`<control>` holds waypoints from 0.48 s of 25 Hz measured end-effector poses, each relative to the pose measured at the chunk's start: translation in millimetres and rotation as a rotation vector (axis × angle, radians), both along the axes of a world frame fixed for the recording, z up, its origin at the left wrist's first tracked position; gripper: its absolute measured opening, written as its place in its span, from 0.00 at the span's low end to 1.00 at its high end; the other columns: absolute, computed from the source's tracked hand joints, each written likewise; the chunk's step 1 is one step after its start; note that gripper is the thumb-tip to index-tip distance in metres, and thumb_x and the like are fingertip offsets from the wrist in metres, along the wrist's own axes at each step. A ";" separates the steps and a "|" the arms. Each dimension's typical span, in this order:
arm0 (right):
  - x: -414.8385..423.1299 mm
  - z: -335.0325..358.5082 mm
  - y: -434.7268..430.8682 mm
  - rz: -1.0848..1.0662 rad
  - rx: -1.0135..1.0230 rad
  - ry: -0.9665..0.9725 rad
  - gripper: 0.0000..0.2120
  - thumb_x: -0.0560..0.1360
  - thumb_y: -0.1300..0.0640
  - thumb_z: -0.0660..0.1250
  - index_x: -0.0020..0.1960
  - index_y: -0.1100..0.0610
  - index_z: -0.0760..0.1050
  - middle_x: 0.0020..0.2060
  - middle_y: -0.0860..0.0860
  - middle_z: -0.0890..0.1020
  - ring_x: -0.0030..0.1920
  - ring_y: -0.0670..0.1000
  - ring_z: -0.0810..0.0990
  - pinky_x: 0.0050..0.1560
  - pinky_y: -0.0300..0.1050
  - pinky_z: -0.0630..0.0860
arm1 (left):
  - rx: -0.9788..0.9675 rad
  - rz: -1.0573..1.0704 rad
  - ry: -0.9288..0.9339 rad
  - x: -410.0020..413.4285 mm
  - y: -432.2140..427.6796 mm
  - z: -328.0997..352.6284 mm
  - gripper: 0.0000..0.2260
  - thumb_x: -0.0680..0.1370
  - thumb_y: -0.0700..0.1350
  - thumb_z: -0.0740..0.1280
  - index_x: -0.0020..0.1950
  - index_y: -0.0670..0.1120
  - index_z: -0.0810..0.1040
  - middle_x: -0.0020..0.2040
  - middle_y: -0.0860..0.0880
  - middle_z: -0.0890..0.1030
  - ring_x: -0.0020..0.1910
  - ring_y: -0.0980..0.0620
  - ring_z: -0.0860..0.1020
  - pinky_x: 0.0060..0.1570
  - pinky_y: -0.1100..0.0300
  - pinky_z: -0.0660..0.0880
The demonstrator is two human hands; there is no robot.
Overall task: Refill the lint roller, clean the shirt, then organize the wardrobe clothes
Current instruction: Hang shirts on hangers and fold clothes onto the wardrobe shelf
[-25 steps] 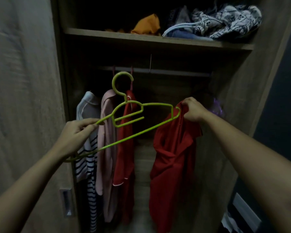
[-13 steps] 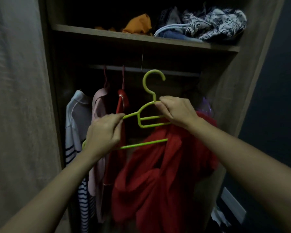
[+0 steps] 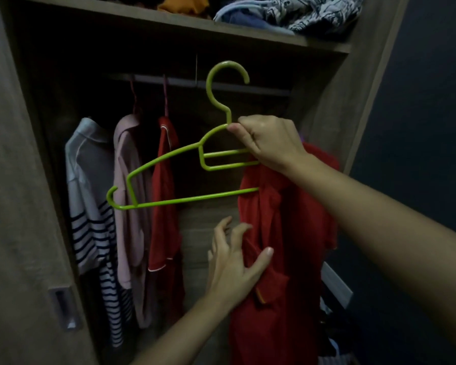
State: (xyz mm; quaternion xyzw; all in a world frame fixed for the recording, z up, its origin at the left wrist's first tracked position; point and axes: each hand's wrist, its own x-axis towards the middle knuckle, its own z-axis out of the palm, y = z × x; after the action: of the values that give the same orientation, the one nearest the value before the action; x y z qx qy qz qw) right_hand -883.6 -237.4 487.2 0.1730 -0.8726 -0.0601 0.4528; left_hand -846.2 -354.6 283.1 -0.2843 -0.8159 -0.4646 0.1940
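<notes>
Left hand: the left hand (image 3: 232,267) is nearest, low in the middle, with fingers spread wide; the thumb presses on a fold of the red shirt (image 3: 282,233) and the other fingers curl at its left edge, not closed on it.
Red shirt: it hangs at the right side of the wardrobe, bunched over the right end of the green hanger (image 3: 174,164) and under the right hand.
Right hand: the right hand (image 3: 269,143) is closed on the hanger just under its hook, with cloth below the wrist.
Green hanger: it is held upright, tilted down to the left, its left arm bare.
Rail: farther back, the rail (image 3: 237,86) carries a striped shirt (image 3: 90,196), a pink garment (image 3: 129,180) and a red garment (image 3: 165,185), all at the left.
Shelf: the shelf (image 3: 195,26) above holds folded clothes (image 3: 287,11).
</notes>
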 end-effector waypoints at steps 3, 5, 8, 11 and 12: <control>3.7 0.4 3.3 0.004 -0.008 -0.019 0.25 0.76 0.40 0.46 0.39 0.56 0.72 0.37 0.51 0.80 0.40 0.54 0.80 0.32 0.42 0.63 | -0.034 0.002 -0.026 -2.5 4.2 -8.3 0.23 0.73 0.48 0.63 0.66 0.57 0.62 0.64 0.47 0.69 0.63 0.48 0.70 0.59 0.49 0.71; 8.0 3.0 18.9 -0.008 -0.010 -0.033 0.26 0.76 0.39 0.45 0.39 0.56 0.72 0.38 0.53 0.80 0.42 0.57 0.80 0.34 0.43 0.64 | -0.001 -0.039 -0.074 -21.6 -13.9 -25.8 0.23 0.69 0.40 0.57 0.65 0.50 0.70 0.60 0.45 0.75 0.59 0.47 0.74 0.61 0.52 0.71; 13.6 -2.8 48.0 -0.006 0.070 -0.081 0.26 0.76 0.40 0.45 0.38 0.57 0.72 0.37 0.56 0.80 0.41 0.59 0.80 0.34 0.43 0.64 | -0.044 0.014 -0.087 -60.8 -60.6 -37.7 0.23 0.69 0.34 0.62 0.62 0.49 0.74 0.56 0.46 0.78 0.58 0.44 0.76 0.59 0.64 0.66; 11.4 -25.2 63.4 0.014 0.193 -0.061 0.28 0.78 0.39 0.44 0.38 0.57 0.73 0.35 0.55 0.79 0.36 0.57 0.81 0.30 0.41 0.65 | -0.139 -0.058 -0.259 -88.9 -99.9 -12.4 0.29 0.64 0.40 0.68 0.59 0.65 0.75 0.57 0.48 0.77 0.58 0.47 0.75 0.54 0.65 0.67; 9.9 -31.0 65.3 0.022 0.196 -0.036 0.29 0.79 0.39 0.43 0.37 0.57 0.74 0.34 0.54 0.79 0.34 0.56 0.81 0.28 0.40 0.65 | -0.183 -0.137 -0.294 -96.3 -109.9 -4.1 0.32 0.61 0.40 0.66 0.55 0.74 0.73 0.60 0.50 0.77 0.59 0.51 0.74 0.54 0.67 0.68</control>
State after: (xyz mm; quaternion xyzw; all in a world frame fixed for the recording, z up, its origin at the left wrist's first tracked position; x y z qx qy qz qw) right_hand -873.8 -172.1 456.2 0.2270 -0.8687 -0.1374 0.4183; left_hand -942.5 -464.5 279.1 -0.2848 -0.8530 -0.4373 0.0137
